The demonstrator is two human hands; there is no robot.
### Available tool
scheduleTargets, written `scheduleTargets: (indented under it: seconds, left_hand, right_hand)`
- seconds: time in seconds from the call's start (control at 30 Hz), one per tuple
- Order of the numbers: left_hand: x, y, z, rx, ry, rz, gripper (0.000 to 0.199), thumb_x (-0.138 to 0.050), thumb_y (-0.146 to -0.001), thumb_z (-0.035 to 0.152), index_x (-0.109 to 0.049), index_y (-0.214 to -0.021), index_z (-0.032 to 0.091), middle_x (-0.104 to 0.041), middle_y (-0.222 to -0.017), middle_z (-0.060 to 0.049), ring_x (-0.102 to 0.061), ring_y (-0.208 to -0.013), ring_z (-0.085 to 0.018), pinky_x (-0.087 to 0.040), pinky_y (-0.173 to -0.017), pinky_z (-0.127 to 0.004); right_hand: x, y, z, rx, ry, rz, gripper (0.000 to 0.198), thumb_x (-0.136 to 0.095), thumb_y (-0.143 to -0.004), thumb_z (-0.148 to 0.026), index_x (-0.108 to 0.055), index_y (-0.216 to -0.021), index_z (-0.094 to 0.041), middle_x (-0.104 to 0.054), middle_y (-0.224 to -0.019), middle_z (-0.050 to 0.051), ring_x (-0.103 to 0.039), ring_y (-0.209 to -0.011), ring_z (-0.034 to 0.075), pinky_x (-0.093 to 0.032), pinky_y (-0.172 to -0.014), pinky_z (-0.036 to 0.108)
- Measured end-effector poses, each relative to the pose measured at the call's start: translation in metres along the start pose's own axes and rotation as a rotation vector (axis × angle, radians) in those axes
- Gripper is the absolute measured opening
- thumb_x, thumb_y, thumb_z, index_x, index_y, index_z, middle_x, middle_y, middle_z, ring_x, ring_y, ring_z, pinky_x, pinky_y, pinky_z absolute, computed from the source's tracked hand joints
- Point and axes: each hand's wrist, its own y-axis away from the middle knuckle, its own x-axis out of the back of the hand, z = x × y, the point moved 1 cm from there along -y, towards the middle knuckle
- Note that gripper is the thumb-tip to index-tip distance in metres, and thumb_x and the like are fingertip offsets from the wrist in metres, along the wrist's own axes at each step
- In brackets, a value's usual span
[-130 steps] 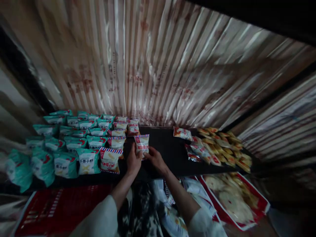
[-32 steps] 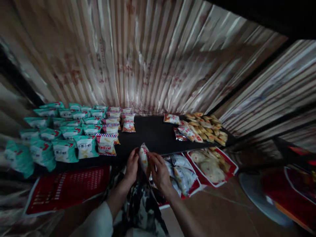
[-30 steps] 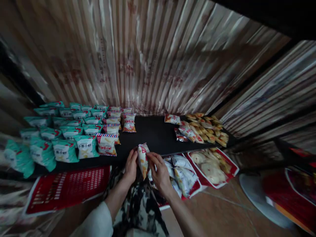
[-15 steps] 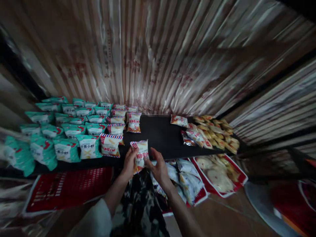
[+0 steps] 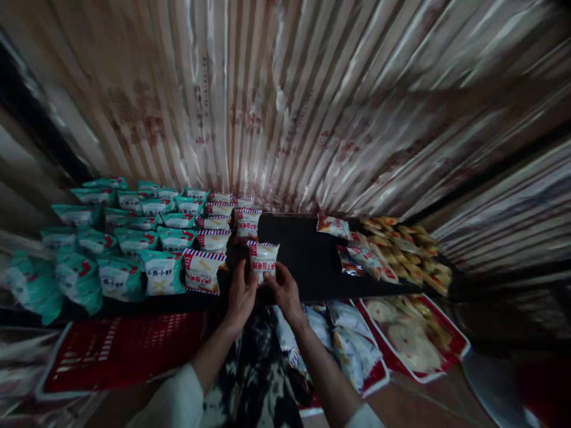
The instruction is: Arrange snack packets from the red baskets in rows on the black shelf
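Between my two hands is a white and red snack bag point(image 5: 263, 260) with a striped top edge, held upright over the black shelf point(image 5: 297, 252). My left hand point(image 5: 243, 291) grips its left lower side, and my right hand point(image 5: 284, 288) grips its right lower side, both with fingers closed on it. Just behind and to the left stands a matching snack bag point(image 5: 247, 224). A column of the same striped bags point(image 5: 204, 272) runs front to back left of my hands. Further left are rows of teal snack bags point(image 5: 163, 273).
On the shelf's right side lie loose red-and-white bags point(image 5: 368, 258) and a heap of yellow packets point(image 5: 408, 252). Below the shelf are a red basket point(image 5: 120, 348), a basket of white-blue bags point(image 5: 352, 339) and another red basket point(image 5: 461, 351). Corrugated, plastic-covered sheeting point(image 5: 276, 119) rises behind.
My hands have carried the snack bag forward, from the shelf's front edge to over its surface, and turned it more upright. My view has shifted slightly.
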Motion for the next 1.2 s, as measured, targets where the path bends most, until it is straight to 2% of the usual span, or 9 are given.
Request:
scheduleTargets:
  seconds: [0.1, 0.27, 0.53, 0.8, 0.93, 1.07, 1.2]
  left_hand:
    - [-0.001, 0.002, -0.007, -0.107, -0.197, 0.024, 0.051, -0.046, -0.088, 0.039, -0.043, -0.135, 0.018, -0.034, -0.151, -0.013, -0.03, -0.14, -0.025, -0.029, -0.114, -0.041]
    - [0.001, -0.002, -0.007, -0.25, -0.365, 0.016, 0.049, -0.041, -0.089, 0.034, -0.043, -0.136, 0.018, -0.034, -0.151, -0.011, -0.029, -0.141, -0.024, -0.024, -0.116, -0.044]
    - [0.002, -0.014, -0.015, -0.303, -0.484, -0.005, 0.05, -0.037, -0.09, 0.03, -0.041, -0.138, 0.014, -0.032, -0.152, -0.013, -0.024, -0.142, -0.025, -0.023, -0.117, -0.046]
    - [0.001, -0.013, -0.019, -0.361, -0.504, 0.021, 0.05, -0.035, -0.092, 0.028, -0.039, -0.14, 0.017, -0.032, -0.153, -0.011, -0.023, -0.143, -0.024, -0.021, -0.118, -0.045]
    - [0.0, -0.011, -0.024, -0.381, -0.553, 0.049, 0.049, -0.036, -0.092, 0.024, -0.039, -0.14, 0.018, -0.029, -0.154, -0.01, -0.023, -0.143, -0.024, -0.024, -0.117, -0.046]
    - [0.001, -0.008, -0.027, -0.548, -0.642, 0.112, 0.051, -0.034, -0.093, 0.018, -0.032, -0.144, 0.017, -0.025, -0.155, -0.011, -0.018, -0.144, -0.025, -0.029, -0.115, -0.048]
    - [0.001, -0.005, -0.025, -0.713, -0.726, 0.074, 0.057, -0.035, -0.092, 0.012, -0.024, -0.147, 0.016, -0.024, -0.156, -0.011, -0.011, -0.145, -0.027, -0.031, -0.114, -0.049]
  right_hand:
    - [-0.01, -0.021, 0.002, 0.045, 0.08, 0.064, 0.053, -0.064, -0.077, -0.046, -0.055, -0.12, -0.017, -0.066, -0.116, 0.012, -0.064, -0.103, 0.026, -0.051, -0.092, 0.042]
    - [-0.032, -0.044, -0.003, 0.132, 0.137, 0.114, 0.054, -0.061, -0.078, -0.046, -0.053, -0.123, -0.017, -0.063, -0.12, 0.012, -0.06, -0.109, 0.025, -0.048, -0.096, 0.042]
    - [-0.056, -0.062, 0.006, 0.175, 0.169, 0.085, 0.057, -0.059, -0.079, -0.046, -0.05, -0.127, -0.016, -0.061, -0.122, 0.013, -0.058, -0.11, 0.025, -0.047, -0.094, 0.04]
    - [-0.058, -0.061, 0.004, 0.176, 0.208, 0.068, 0.058, -0.058, -0.08, -0.045, -0.05, -0.128, -0.014, -0.059, -0.122, 0.015, -0.058, -0.109, 0.026, -0.047, -0.094, 0.04]
    - [-0.056, -0.059, 0.002, 0.182, 0.215, 0.059, 0.057, -0.058, -0.079, -0.048, -0.053, -0.125, -0.014, -0.06, -0.118, 0.015, -0.058, -0.107, 0.026, -0.048, -0.093, 0.041]
    - [-0.051, -0.058, 0.004, 0.239, 0.209, 0.06, 0.056, -0.058, -0.08, -0.051, -0.055, -0.122, -0.015, -0.059, -0.119, 0.014, -0.057, -0.11, 0.025, -0.046, -0.097, 0.041]
    - [-0.047, -0.065, 0.004, 0.19, 0.169, 0.083, 0.061, -0.052, -0.082, -0.057, -0.054, -0.126, -0.015, -0.055, -0.131, 0.015, -0.05, -0.122, 0.027, -0.038, -0.106, 0.045]
